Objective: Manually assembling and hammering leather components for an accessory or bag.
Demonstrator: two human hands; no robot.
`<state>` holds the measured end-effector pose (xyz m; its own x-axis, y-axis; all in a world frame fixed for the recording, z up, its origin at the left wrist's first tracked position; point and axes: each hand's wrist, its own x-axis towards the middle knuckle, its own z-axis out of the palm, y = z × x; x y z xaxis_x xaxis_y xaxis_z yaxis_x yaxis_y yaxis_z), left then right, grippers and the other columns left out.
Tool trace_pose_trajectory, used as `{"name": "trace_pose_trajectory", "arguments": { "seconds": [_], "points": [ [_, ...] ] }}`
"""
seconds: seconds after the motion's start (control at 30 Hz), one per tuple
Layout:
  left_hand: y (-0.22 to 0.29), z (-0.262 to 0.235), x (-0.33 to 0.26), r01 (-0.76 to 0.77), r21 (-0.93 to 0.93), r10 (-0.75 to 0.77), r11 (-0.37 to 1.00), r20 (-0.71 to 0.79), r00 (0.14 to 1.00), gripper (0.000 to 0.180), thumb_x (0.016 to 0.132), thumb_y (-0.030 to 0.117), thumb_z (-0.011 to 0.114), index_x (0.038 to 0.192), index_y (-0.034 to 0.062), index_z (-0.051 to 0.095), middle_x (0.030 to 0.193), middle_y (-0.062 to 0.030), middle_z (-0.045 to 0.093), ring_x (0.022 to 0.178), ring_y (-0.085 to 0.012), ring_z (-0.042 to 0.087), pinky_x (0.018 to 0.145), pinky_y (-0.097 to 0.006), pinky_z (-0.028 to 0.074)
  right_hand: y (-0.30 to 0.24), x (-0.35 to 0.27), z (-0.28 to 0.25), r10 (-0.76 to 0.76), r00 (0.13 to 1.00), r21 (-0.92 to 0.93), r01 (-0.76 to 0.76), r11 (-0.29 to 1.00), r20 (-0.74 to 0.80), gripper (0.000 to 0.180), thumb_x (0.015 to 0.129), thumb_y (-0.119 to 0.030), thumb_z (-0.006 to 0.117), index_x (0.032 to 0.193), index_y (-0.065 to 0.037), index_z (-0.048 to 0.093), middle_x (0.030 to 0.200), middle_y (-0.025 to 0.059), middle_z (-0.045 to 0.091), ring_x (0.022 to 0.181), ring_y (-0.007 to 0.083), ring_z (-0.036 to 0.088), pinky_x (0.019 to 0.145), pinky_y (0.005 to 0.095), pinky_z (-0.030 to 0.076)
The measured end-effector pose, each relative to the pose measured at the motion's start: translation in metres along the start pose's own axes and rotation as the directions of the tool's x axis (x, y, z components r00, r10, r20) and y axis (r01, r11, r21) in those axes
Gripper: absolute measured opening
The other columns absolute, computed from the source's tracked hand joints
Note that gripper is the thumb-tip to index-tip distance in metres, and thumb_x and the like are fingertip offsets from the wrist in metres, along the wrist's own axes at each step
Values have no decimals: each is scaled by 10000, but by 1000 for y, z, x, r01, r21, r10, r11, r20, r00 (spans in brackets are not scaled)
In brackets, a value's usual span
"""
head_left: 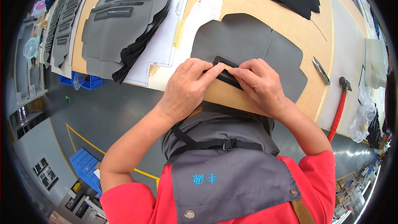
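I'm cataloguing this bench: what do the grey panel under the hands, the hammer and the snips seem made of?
Grey panel: perhaps synthetic leather or coated fabric, matte; its surface looks smooth and evenly coloured.
Hammer: its dark head suggests steel; the bright red handle may be coated or wrapped, material unclear.
Snips: probably metal, judging by the slim grey blades.

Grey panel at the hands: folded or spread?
Spread: the grey panel lies flat on the table, its broad outline showing; near side partly hidden.

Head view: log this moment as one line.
left hand: fingertips at black trim; right hand: fingertips at same trim; grey panel: on table, under hands; snips, red-handled hammer: lying at right
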<state>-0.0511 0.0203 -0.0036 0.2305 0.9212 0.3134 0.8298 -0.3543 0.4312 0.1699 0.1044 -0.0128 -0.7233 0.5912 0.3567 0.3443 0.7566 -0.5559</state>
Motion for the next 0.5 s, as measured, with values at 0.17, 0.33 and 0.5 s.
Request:
{"name": "trace_pose_trajectory", "arguments": {
  "seconds": [0.17,0.33,0.5],
  "points": [
    [-1,-2,0,-1,2,1,1000,26,1000,414,792,-50,704,1183,84,736,998,-64,605,940,-246,606,853,-364,536,2,-3,-4,-72,996,-50,75,996,50,343,788,-6,709,1124,-66,750,935,48,620,806,210,604,675,328,533],
    [-1,-4,-2,-61,69,57,996,56,997,448,738,-13,711,1176,81,739,1051,-62,618,1018,-237,620,891,-360,531,5,-4,-6,-164,984,-101,171,980,73,374,782,-26,681,1151,-51,736,963,61,611,817,217,603,691,329,539],
    [3,-2,-8,-86,132,73,987,105,992,563,705,57,746,1265,72,696,1195,-54,628,1152,-224,609,973,-371,487,4,-4,-4,-248,967,-169,254,952,58,466,732,-30,687,1196,-38,718,958,70,616,804,212,608,652,326,528]
  ]
}}
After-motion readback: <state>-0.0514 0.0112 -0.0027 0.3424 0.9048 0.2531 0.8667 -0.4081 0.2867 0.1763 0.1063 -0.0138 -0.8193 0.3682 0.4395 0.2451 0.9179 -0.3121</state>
